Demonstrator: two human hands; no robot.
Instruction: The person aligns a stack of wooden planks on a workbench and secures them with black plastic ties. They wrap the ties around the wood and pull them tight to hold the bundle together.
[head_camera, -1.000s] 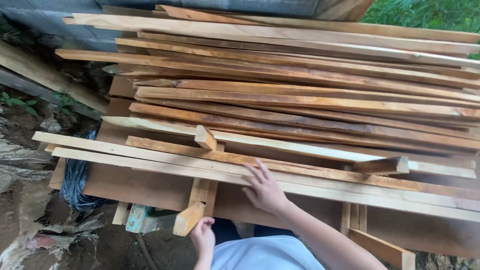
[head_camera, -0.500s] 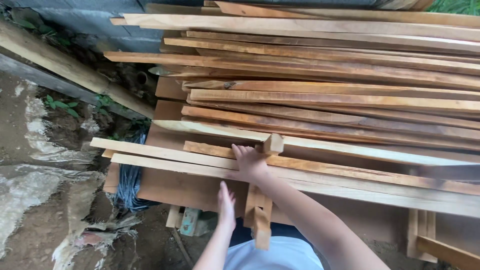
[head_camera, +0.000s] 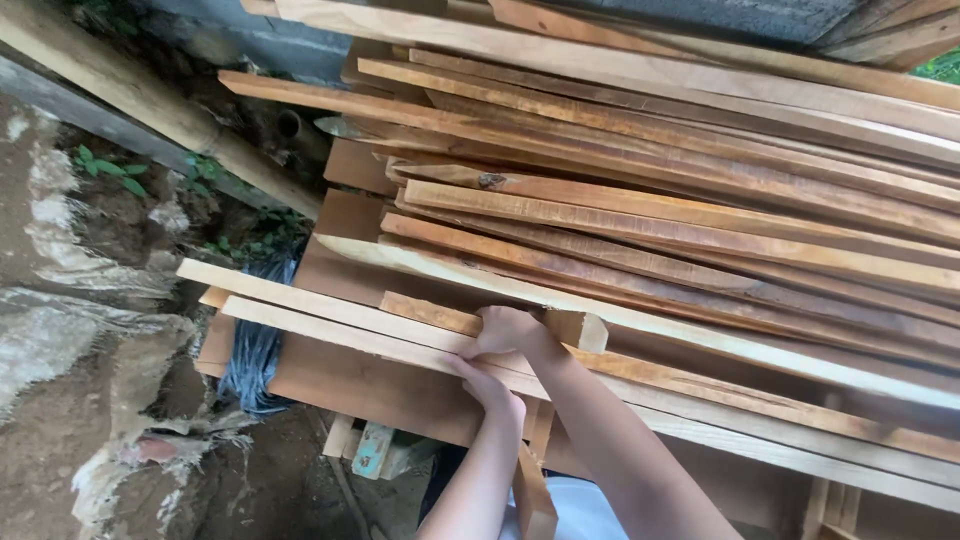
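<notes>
both hands have come in close together at the near edge of the lumber pile. a second ago the right hand (head_camera: 508, 330) lay flat and spread further along the boards, and the left hand (head_camera: 490, 385) was down low by a short offcut; half a second ago the left was rising, fingers open. now the right hand is curled over the top of the reddish board (head_camera: 700, 385), its grip pressed down on the wood just beside the small upright block (head_camera: 577, 328), while the left hand comes up from below, fingers wrapped onto the underside of the pale long plank (head_camera: 330, 330) right under the right hand. so both grips are closed on wood, one from above and one from beneath, almost touching each other. the view has also swung left, so more of the muddy ground (head_camera: 80, 400) and the bundle of dark wire (head_camera: 250, 350) under the stack shows. the boards themselves lie where they lay, at the front of the pile on the brown sheet surface (head_camera: 350, 375), not lifted as far as i can see. the short post (head_camera: 530, 480) hangs below the wrists, untouched. i'd say the hands have gone from feeling along the boards to taking hold.
</notes>
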